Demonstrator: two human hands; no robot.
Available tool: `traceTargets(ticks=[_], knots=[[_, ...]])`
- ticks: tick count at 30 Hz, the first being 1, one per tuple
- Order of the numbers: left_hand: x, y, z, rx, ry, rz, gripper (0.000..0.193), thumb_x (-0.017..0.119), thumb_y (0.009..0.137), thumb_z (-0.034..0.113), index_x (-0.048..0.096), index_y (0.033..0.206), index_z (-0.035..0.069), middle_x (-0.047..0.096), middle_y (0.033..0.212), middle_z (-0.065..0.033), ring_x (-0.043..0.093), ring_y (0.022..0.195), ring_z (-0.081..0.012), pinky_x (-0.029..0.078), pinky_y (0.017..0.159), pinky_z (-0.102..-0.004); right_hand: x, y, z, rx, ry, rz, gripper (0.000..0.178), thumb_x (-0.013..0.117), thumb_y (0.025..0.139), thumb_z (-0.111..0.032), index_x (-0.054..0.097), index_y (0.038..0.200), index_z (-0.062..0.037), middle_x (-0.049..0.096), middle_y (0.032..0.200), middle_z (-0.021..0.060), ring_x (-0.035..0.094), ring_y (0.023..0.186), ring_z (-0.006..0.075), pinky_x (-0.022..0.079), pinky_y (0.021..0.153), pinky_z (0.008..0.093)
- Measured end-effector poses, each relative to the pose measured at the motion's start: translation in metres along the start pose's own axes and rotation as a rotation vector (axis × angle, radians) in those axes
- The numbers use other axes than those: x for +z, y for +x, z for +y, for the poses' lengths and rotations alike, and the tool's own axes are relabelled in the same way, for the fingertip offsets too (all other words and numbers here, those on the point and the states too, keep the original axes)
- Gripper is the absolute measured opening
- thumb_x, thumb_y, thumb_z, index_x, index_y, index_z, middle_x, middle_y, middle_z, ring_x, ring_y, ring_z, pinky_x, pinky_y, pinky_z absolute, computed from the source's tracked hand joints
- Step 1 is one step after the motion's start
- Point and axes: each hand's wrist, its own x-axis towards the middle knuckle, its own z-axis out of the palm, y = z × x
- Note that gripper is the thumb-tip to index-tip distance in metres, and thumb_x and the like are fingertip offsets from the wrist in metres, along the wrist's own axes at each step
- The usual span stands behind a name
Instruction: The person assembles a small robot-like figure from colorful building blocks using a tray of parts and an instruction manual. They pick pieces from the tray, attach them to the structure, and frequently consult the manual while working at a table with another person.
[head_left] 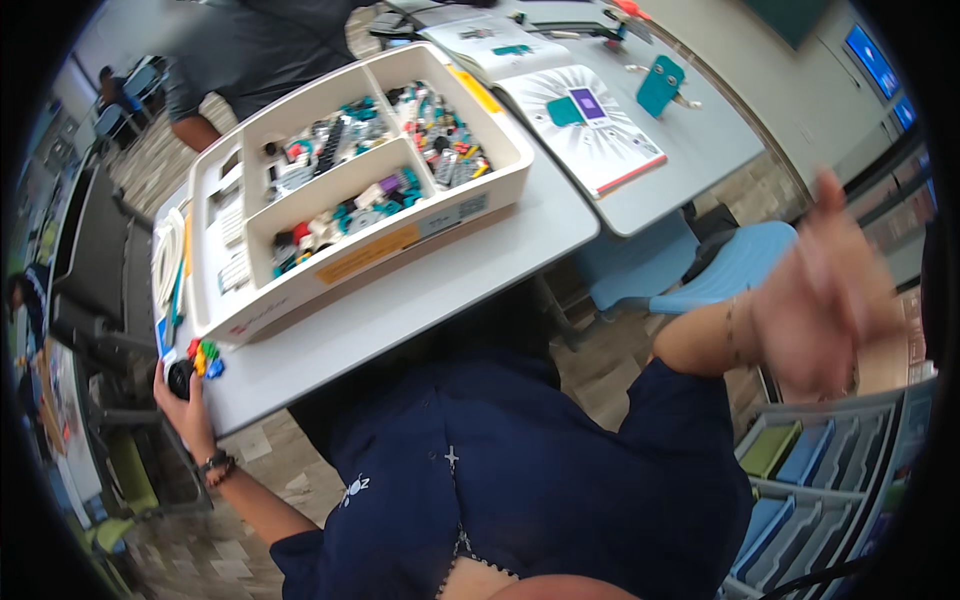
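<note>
My left hand (185, 412) is at the near left corner of the table, its fingers curled around a round black piece (181, 378) that looks like a small wheel. Right beside it lie small red, yellow, green and blue pieces (206, 358). My right hand (828, 305) is raised at the right, away from the table and over the blue chair's side. Motion smears its fingers, and I see no object in it. A large white sorting tray (345, 275) full of building pieces stands between, beyond my left hand.
An open instruction booklet (585, 150) lies on the adjoining table, with a teal built figure (660, 87) behind it. A coiled white cable (168, 250) is left of the tray. A blue chair (725, 265) and a drawer rack (815, 490) are to the right. Another person (260, 50) is opposite.
</note>
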Motion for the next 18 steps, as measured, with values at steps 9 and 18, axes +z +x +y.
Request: traceTargets(ticks=[9,18], knots=[[0.007,0.001,0.016,-0.049,-0.091,-0.046,0.052,0.064,0.075,0.013,0.044,0.121,0.002,0.047,0.115,-0.0154,0.047,0.107,-0.0252,0.036,0.093,-0.0319,-0.136,-0.228,0.263,1.143,-0.865,0.369,0.053,0.061,0.072,-0.021,0.048,0.117,0.0017,0.063,0.093,0.0148,0.059,0.087,0.0252,0.043,0.082,0.0310],[-0.012,-0.007,-0.002,-0.100,-0.157,-0.034,0.048,0.064,0.076,0.013,0.046,0.120,0.001,0.048,0.115,-0.0137,0.049,0.106,-0.0225,0.037,0.092,-0.0307,-0.082,-0.231,0.275,1.142,-0.842,0.349,0.037,0.058,0.070,-0.025,0.061,0.102,-0.0064,0.063,0.090,0.0156,0.060,0.084,0.0274,0.045,0.076,0.0332]])
